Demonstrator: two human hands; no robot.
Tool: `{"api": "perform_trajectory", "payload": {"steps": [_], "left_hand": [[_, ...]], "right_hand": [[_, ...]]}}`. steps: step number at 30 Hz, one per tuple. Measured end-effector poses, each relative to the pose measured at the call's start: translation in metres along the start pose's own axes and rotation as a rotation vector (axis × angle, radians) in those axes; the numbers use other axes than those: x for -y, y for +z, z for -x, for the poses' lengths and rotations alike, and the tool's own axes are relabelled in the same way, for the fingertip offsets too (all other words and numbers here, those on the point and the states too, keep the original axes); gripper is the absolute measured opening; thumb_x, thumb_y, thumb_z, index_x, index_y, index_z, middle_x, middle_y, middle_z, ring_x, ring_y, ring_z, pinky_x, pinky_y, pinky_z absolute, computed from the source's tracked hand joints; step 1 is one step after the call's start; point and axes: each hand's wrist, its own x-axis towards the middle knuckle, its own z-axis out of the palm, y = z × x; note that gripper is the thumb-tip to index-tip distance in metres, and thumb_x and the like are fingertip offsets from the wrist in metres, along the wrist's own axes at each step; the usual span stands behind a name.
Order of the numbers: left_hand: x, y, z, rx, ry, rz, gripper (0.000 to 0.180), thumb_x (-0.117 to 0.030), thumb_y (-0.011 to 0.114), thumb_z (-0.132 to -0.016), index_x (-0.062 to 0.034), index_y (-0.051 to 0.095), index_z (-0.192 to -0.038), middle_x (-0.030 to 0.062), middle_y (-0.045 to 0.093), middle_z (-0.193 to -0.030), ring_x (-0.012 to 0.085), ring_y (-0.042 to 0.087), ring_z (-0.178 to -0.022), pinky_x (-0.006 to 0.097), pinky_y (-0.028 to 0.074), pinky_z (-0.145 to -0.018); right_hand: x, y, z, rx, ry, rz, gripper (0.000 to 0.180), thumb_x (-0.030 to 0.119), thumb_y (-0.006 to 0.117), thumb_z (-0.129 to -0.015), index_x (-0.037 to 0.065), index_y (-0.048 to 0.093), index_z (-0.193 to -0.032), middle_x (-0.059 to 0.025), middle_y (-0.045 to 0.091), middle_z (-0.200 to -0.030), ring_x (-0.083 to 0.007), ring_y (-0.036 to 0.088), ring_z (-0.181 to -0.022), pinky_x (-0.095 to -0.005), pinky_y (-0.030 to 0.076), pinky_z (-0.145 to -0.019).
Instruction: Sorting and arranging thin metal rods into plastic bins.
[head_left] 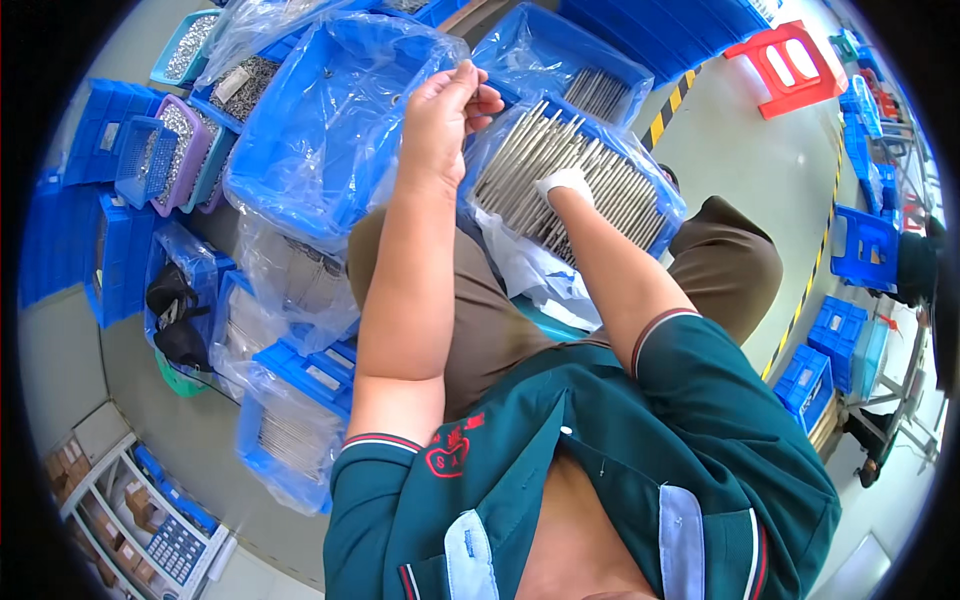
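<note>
Left hand pinched shut on one thin grey metal rod; right hand resting flat, fingers open, among rods in the plastic-lined blue bin below. Best lifted singly, without tangling.

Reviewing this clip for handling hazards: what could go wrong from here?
1. The blue bin of metal rods seems to rest on the person's lap, not a table; a leg shift could tip it and spill rods.
2. The right hand presses into the rod pile with only partial white wrapping; rod ends might jab it.
3. The left hand pinches something thin above loose plastic liner; a dropped piece could vanish in the folds.
</note>
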Motion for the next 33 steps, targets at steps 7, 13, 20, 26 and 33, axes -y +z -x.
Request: {"api": "perform_trajectory", "payload": {"steps": [7,13,20,26,33], "left_hand": [[-0.004,-0.014,0.002,-0.024,-0.032,0.031,0.024,-0.029,0.056,-0.091,-0.0054,0.06,-0.092,0.0051,0.065,-0.078,0.0157,0.063,-0.073,0.026,0.046,-0.066],[-0.007,-0.007,-0.001,-0.028,-0.033,0.096,0.024,-0.028,0.055,-0.091,-0.0047,0.059,-0.09,0.0053,0.064,-0.075,0.0145,0.062,-0.07,0.025,0.044,-0.063],[-0.009,-0.012,-0.003,-0.001,0.004,0.11,0.025,-0.029,0.056,-0.091,-0.0039,0.061,-0.093,0.0061,0.064,-0.079,0.0163,0.063,-0.074,0.027,0.046,-0.067],[-0.008,-0.024,0.0,-0.048,-0.001,0.056,0.026,-0.031,0.056,-0.091,-0.0053,0.061,-0.092,0.0053,0.064,-0.079,0.0164,0.063,-0.075,0.026,0.045,-0.067],[0.003,-0.008,-0.004,-0.038,-0.056,-0.052,0.025,-0.031,0.055,-0.092,-0.0068,0.06,-0.091,0.0041,0.064,-0.08,0.0156,0.063,-0.074,0.027,0.045,-0.067]], "right_hand": [[0.043,0.018,0.042,-0.258,0.267,-0.064,0.057,0.026,0.05,-0.089,0.004,0.03,-0.137,-0.0171,0.058,-0.11,-0.0283,0.061,-0.1,-0.0387,0.051,-0.081],[0.027,0.027,0.016,-0.418,0.281,-0.08,0.048,0.019,0.042,-0.093,0.006,0.03,-0.137,-0.0159,0.062,-0.099,-0.0269,0.065,-0.088,-0.038,0.052,-0.074],[0.006,0.027,0.001,-0.426,0.105,-0.116,0.028,0.019,0.047,-0.086,0.002,0.054,-0.107,-0.0181,0.066,-0.098,-0.0299,0.065,-0.093,-0.0388,0.051,-0.08],[-0.008,0.012,0.01,0.154,0.177,-0.769,0.012,0.007,0.051,-0.073,-0.002,0.058,-0.076,-0.0171,0.059,-0.066,-0.0345,0.061,-0.057,-0.0466,0.051,-0.053],[-0.076,0.0,0.013,0.827,0.186,-1.484,0.027,0.02,0.049,-0.09,0.017,0.036,-0.066,0.007,0.032,-0.053,-0.0063,0.03,-0.041,-0.0236,0.026,-0.038]]}}
